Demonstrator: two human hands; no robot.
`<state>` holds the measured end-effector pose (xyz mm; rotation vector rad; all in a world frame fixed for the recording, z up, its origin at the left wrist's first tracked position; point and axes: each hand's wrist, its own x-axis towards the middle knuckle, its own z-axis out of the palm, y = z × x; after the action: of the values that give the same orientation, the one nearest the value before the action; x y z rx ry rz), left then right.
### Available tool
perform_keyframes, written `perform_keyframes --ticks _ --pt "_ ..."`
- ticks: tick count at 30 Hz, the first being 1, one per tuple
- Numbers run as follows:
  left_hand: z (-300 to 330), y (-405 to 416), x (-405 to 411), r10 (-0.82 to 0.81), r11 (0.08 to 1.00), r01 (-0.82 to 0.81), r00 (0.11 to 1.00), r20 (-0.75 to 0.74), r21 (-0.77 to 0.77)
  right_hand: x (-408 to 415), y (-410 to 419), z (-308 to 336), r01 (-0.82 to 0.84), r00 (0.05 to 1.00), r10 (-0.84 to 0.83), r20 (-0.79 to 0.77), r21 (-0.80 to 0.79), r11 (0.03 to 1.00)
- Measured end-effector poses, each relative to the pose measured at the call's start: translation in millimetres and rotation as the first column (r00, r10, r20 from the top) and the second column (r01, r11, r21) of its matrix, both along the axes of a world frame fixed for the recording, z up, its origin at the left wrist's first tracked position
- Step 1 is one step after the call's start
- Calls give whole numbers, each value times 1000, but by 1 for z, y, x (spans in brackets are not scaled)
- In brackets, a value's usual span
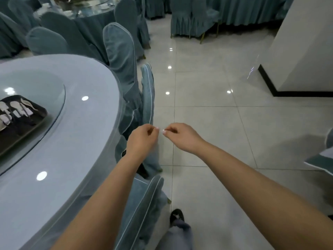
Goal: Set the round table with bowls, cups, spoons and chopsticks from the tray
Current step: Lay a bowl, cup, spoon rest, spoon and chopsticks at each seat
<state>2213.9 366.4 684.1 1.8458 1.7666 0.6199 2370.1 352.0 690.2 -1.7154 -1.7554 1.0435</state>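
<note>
The round table with its pale blue cloth fills the left of the view. A dark tray lies on its glass turntable at the far left, with several white spoons on it. My left hand and my right hand hang side by side over the floor, to the right of the table and above a chair back. Both have their fingers curled in with the fingertips nearly touching each other. Neither hand holds anything that I can see. No bowls, cups or chopsticks show on this table.
Blue-covered chairs stand tucked around the table's right edge, one directly under my arms. Glossy tiled floor spreads to the right. A white pillar with black skirting stands at the far right. Another set table is at the back.
</note>
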Motion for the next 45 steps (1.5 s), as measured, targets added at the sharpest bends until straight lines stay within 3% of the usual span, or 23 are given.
perform_keyframes --ticks 9,16,27,35,45 --pt "-11 84 -27 170 985 -169 986 0 -44 -25 116 -2 -131 991 131 10 -16 991" --pt "-14 110 -63 380 918 -385 923 -64 -91 -64 185 -6 -363 931 365 22 -64 929" --pt "-1 164 -48 720 688 -720 693 -37 -97 -75 307 -5 -654 756 654 -7 -42 755" --pt "-1 193 -44 814 579 -809 581 9 -105 -79 362 0 -744 668 743 -32 -44 667" --pt "-11 203 -124 904 421 -899 427 -25 -120 -169 380 -5 -856 510 860 2 -94 508"
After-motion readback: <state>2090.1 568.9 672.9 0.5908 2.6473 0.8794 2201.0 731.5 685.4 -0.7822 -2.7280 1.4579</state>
